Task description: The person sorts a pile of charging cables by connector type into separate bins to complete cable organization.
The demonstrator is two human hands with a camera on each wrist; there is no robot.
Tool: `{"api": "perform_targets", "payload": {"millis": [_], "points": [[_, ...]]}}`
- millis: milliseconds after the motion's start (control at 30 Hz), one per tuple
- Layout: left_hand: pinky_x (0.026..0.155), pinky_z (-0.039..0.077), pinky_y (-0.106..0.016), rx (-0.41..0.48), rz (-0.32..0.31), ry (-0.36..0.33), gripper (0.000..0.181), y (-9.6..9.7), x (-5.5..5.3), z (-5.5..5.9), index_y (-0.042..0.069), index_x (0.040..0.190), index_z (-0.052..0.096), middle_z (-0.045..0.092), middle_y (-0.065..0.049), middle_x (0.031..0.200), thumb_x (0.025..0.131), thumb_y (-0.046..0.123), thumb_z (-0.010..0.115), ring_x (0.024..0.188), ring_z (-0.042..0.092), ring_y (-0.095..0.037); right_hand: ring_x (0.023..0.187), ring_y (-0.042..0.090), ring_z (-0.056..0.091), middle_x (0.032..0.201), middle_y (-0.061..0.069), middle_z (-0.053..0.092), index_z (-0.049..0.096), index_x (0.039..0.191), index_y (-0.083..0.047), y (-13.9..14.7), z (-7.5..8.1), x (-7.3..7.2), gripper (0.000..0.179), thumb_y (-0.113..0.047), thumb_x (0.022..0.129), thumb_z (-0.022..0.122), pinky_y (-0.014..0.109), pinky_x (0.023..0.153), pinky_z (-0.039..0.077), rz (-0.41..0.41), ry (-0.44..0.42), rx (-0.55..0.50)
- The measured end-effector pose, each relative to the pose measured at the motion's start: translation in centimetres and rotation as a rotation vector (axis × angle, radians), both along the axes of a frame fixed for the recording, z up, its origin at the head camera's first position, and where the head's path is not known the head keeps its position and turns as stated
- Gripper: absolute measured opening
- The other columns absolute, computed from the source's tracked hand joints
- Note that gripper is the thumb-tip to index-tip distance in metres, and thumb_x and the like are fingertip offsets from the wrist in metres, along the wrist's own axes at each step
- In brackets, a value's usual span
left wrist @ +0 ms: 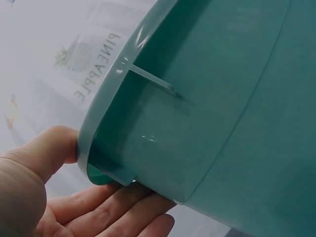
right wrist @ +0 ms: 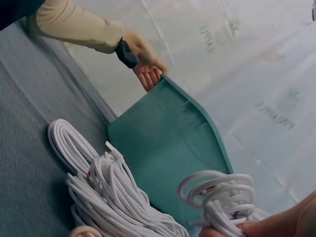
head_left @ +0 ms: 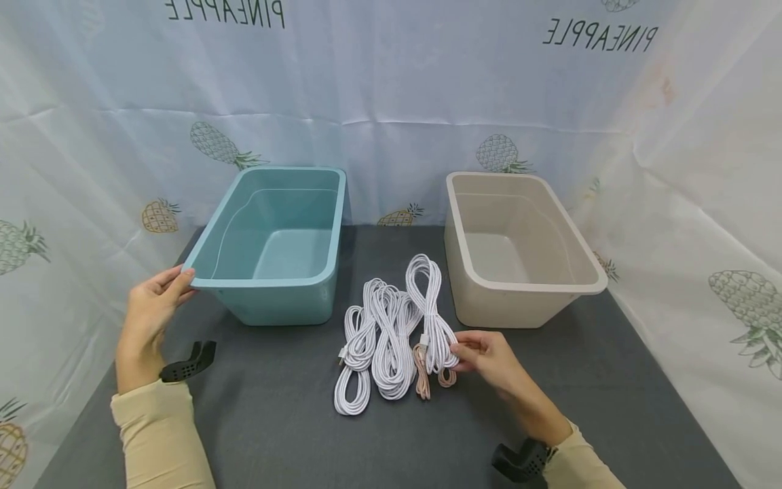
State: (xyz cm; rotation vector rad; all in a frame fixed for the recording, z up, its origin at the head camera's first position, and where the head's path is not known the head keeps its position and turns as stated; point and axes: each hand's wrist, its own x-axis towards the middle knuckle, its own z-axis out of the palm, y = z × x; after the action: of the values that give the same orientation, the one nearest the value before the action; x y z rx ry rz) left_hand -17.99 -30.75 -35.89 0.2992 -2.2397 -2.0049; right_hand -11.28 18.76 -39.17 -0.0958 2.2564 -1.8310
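Two hands hold things: the left hand [head_left: 148, 312] pinches the near left corner of the blue bin [head_left: 275, 304], and the right hand [head_left: 491, 358] pinches one white cord bundle [head_left: 438, 339] near its bottom end. The bundle's top loop points away from that hand, toward the back, with more white cords [head_left: 392, 346] just to its left and a pinkish cord [head_left: 422, 384] peeking out by its lower end.
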Motion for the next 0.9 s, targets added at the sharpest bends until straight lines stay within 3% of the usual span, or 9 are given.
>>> {"api": "perform_targets", "payload": {"millis": [167,300,433,533,633,733,900], "points": [[0.062,0.050,-0.002,0.022,0.003,0.015,0.079,0.0,0.1,0.1,-0.021,0.142,0.021,0.064,0.030,0.077,0.094,0.026,0.062,0.067,0.065,0.012,0.074,-0.001,0.068,0.098,0.015,0.071,0.045,0.120,0.030,-1.0,-1.3,-0.7,0.040,0.003,0.092,0.055,0.019,0.067,0.060,0.106,-0.019,-0.116],[0.062,0.050,-0.002,0.019,0.004,0.021,0.078,0.1,0.2,0.0,-0.022,0.141,0.022,0.064,0.030,0.077,0.094,0.026,0.061,0.067,0.065,0.012,0.073,0.000,0.069,0.091,0.004,0.071,0.046,0.120,0.030,-1.8,-2.8,-0.9,0.040,0.002,0.092,0.054,0.019,0.066,0.059,0.154,-0.104,-0.158],[0.063,0.050,-0.001,0.010,0.001,0.013,0.078,0.0,0.3,-0.1,-0.021,0.142,0.022,0.064,0.030,0.077,0.095,0.027,0.061,0.067,0.065,0.013,0.072,0.004,0.070,0.082,-0.003,0.068,0.052,0.115,0.025,-2.2,-3.6,-1.0,0.037,-0.006,0.096,0.051,0.021,0.068,0.060,0.149,-0.233,-0.175],[0.062,0.049,0.000,-0.006,-0.002,0.004,0.078,-0.1,0.2,-0.1,-0.021,0.142,0.023,0.064,0.031,0.077,0.095,0.028,0.060,0.068,0.064,0.013,0.072,0.006,0.069,0.079,-0.003,0.068,0.057,0.110,0.019,-2.3,-3.6,-1.2,0.039,-0.019,0.098,0.052,0.026,0.073,0.061,0.137,-0.279,-0.171],[0.066,0.050,-0.002,-0.073,-0.003,-0.022,0.077,-0.3,0.1,0.0,-0.018,0.143,0.025,0.061,0.034,0.078,0.095,0.031,0.059,0.070,0.064,0.015,0.070,0.005,0.069,0.075,-0.005,0.068,0.062,0.104,0.013,-2.6,-3.5,-1.3,0.036,-0.021,0.093,0.063,0.026,0.069,0.061,0.127,-0.272,-0.134],[0.066,0.050,-0.001,-0.113,-0.005,-0.036,0.076,-0.4,0.0,0.0,-0.016,0.144,0.027,0.060,0.035,0.077,0.096,0.033,0.058,0.070,0.063,0.015,0.066,0.004,0.068,0.070,-0.007,0.068,0.064,0.098,0.013,-2.8,-3.3,-1.4,0.028,-0.011,0.086,0.070,0.021,0.062,0.060,0.122,-0.249,-0.111],[0.063,0.047,0.000,-0.175,-0.010,-0.033,0.074,-0.4,0.0,-0.1,-0.016,0.143,0.029,0.058,0.037,0.078,0.096,0.035,0.056,0.072,0.063,0.016,0.065,0.002,0.068,0.074,-0.005,0.071,0.058,0.102,0.024,-2.8,-2.8,-1.5,0.032,-0.001,0.085,0.067,0.019,0.061,0.059,0.149,-0.176,-0.125]]}}
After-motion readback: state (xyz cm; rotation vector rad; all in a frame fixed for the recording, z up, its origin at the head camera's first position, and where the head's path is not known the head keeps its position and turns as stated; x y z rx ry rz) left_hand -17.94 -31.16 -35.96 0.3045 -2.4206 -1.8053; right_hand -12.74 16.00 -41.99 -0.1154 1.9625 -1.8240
